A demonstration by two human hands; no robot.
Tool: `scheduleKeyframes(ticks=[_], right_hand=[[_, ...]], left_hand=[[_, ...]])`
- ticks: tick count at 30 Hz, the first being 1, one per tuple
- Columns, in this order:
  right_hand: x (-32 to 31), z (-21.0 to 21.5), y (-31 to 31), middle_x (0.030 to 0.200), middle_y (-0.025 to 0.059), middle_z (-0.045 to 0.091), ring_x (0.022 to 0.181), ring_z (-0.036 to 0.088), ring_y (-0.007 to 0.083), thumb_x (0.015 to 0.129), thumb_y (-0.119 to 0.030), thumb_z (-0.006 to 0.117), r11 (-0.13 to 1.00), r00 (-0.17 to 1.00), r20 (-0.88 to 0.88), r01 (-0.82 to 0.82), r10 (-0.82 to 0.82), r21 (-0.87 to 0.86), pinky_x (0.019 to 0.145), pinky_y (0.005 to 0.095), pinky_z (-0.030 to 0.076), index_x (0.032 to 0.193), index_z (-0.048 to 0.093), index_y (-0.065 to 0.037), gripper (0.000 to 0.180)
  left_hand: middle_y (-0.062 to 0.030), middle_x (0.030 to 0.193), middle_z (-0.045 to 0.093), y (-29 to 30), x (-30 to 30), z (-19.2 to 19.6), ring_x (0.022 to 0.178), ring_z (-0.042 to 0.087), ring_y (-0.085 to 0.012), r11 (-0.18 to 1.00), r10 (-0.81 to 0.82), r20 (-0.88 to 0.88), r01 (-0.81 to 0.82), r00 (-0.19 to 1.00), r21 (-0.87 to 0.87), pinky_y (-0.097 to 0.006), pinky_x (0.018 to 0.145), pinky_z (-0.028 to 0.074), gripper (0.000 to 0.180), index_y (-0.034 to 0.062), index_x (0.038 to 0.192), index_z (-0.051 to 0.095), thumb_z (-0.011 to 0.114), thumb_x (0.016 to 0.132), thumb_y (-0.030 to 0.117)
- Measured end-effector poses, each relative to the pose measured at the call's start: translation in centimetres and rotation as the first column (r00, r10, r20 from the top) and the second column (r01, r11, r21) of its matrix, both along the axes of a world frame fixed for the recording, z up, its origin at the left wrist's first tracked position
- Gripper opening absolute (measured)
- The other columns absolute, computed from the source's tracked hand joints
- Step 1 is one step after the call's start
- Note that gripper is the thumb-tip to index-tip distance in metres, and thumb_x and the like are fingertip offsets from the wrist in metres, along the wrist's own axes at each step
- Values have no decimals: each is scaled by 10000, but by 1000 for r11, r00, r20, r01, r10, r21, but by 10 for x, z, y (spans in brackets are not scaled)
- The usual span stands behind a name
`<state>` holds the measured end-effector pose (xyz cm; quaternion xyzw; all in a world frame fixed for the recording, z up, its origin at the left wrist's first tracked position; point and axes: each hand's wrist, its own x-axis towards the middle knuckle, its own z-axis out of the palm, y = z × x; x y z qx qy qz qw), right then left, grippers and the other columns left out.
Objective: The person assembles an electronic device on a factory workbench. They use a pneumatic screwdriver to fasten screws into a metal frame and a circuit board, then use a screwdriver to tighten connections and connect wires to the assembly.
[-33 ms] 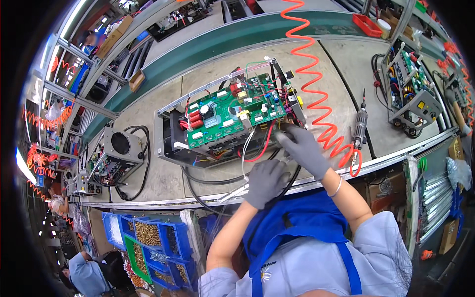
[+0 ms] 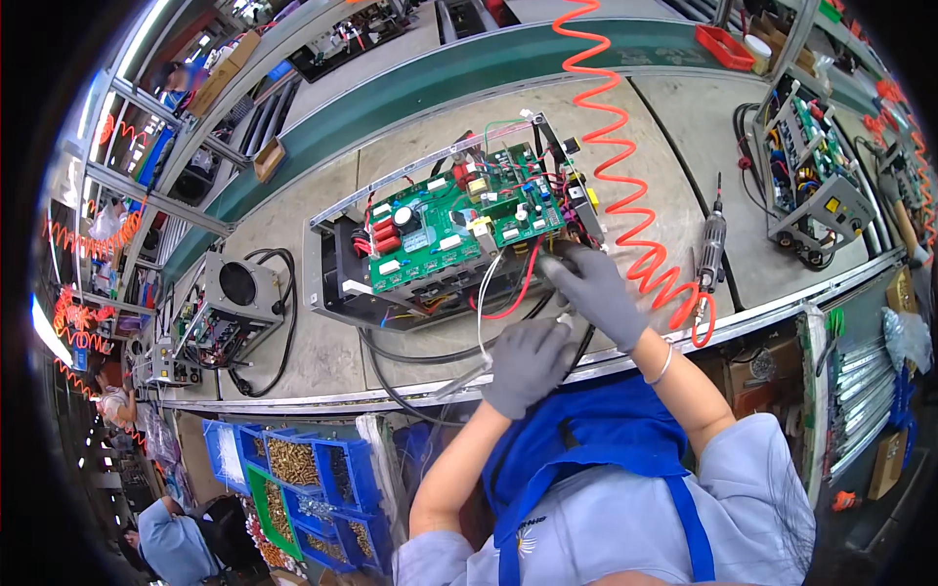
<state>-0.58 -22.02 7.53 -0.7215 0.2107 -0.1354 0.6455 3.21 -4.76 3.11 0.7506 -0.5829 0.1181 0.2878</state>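
Note:
My gloved left hand (image 2: 531, 366) is closed near the bench's front edge, fingers curled. Thin white strips (image 2: 459, 387) stick out from its left side, and a small pale tip shows by its fingertips. Further up, my gloved right hand (image 2: 596, 296) bends its fingers at the near right side of an opened metal chassis (image 2: 329, 278); whatever they pinch is hidden. A green circuit board (image 2: 430, 267) with red and white components lies tilted on top of the chassis. White wires (image 2: 483, 293) and a red wire (image 2: 512, 312) loop out from it towards my hands.
A coiled orange air hose (image 2: 625, 186) runs down to an upright power screwdriver (image 2: 713, 249) on the right. Other open units stand at the right (image 2: 816, 186) and left (image 2: 234, 308). Blue bins (image 2: 342, 474) of brass fasteners hang below left. A green conveyor (image 2: 410, 93) passes behind.
My left hand has shifted slightly, and the white strips beside it have moved with it and look blurred. My right hand stays almost in place at the chassis.

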Motion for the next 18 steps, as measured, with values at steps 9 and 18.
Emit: scheduleKeyframes(ticks=[9,18], right_hand=[[-13,-24,2,675,61,638,549,590,112,971,-241,606,997,993,97,72,-69,-22,542,292,479,963,676,5,256],[1,-32,2,734,151,630,720,638,370,908,-322,618,669,993,100,28,70,-743,609,476,487,915,614,-71,251]], left_hand=[[-159,826,684,-40,25,65,626,638,-230,906,243,-633,-405,735,-123,-340,567,487,235,-20,1037,642,552,952,180],[-61,695,667,-53,69,50,616,551,-81,999,12,-965,36,264,23,-243,547,423,362,-23,911,700,501,1018,259]])
